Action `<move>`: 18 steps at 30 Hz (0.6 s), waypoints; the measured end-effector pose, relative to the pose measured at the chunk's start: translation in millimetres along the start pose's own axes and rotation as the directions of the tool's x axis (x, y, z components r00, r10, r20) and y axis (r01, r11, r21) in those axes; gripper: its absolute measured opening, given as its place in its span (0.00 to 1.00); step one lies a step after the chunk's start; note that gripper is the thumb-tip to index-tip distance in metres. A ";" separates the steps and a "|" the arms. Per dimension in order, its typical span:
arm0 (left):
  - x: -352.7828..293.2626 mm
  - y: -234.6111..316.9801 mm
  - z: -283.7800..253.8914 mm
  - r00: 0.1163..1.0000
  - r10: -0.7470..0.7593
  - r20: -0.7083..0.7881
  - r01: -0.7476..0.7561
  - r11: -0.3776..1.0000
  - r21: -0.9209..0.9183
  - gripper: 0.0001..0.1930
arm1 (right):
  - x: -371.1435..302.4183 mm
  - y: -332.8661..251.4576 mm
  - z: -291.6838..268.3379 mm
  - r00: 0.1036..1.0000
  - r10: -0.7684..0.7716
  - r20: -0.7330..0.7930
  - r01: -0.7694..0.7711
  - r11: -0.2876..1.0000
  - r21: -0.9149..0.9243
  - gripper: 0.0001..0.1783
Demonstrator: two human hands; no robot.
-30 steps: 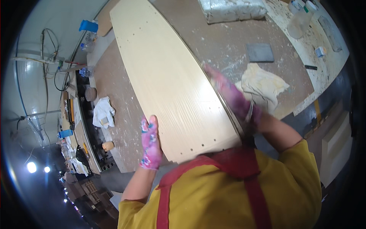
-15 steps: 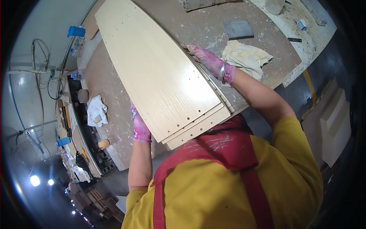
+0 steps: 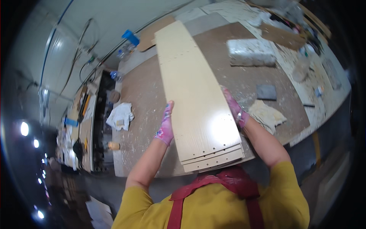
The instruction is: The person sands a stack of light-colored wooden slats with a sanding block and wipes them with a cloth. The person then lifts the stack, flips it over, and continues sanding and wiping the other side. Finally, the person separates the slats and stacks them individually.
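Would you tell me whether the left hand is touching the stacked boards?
Touching: the head view shows the left hand pressed against the left edge of the stacked boards.

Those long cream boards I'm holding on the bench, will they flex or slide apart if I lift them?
The stack of boards looks stiff, probably not floppy. Its near ends sit stepped, so the smooth faces may slip over each other. With the left hand and right hand gripping only near one end, the far end could feel heavy.

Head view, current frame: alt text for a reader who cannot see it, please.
A person's left hand and right hand grip the long edges of a stack of pale boards on a dusty workbench. A cloth lies right of it.
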State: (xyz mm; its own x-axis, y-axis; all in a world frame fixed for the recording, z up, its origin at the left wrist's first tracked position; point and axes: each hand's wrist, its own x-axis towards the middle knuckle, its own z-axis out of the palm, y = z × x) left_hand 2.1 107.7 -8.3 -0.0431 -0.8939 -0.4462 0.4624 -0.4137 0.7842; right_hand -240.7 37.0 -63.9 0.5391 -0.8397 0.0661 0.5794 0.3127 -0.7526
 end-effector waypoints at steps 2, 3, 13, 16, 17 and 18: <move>11.8 -3.7 -3.0 0.998 -0.050 0.036 0.053 0.995 -0.082 0.32 | 5.5 11.7 -24.5 0.996 -0.084 0.040 0.087 0.993 -0.085 0.31; 10.9 -6.4 -6.5 0.999 -0.039 0.027 0.041 0.994 -0.104 0.32 | -2.6 2.4 -8.2 1.000 0.000 0.024 -0.001 1.000 0.026 0.32; 14.9 -18.1 -6.4 0.989 0.118 -0.085 -0.108 0.987 0.119 0.47 | -17.5 -58.2 -20.3 0.950 -0.015 -0.311 -0.244 0.586 -0.773 0.34; 38.6 -6.4 -38.1 0.995 0.099 0.001 -0.098 0.982 0.159 0.51 | -24.0 -51.3 -41.4 0.879 -0.130 -0.459 -0.337 0.509 -0.792 0.34; 50.5 6.9 -49.7 0.989 0.129 0.067 -0.138 0.980 0.142 0.51 | -28.1 -48.0 -42.7 0.803 -0.154 -0.576 -0.408 0.563 -0.719 0.34; 63.9 20.4 -62.6 0.981 0.160 0.113 -0.173 0.977 0.122 0.51 | -26.6 -48.3 -24.3 0.786 -0.169 -0.595 -0.468 0.466 -0.751 0.34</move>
State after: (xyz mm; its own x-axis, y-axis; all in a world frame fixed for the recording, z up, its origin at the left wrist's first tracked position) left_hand 64.2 53.0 -47.8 -0.0684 -0.9622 -0.2635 0.3510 -0.2704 0.8965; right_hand -297.9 33.5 -45.3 -0.0385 -0.9768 -0.2105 -0.4417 0.2055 -0.8733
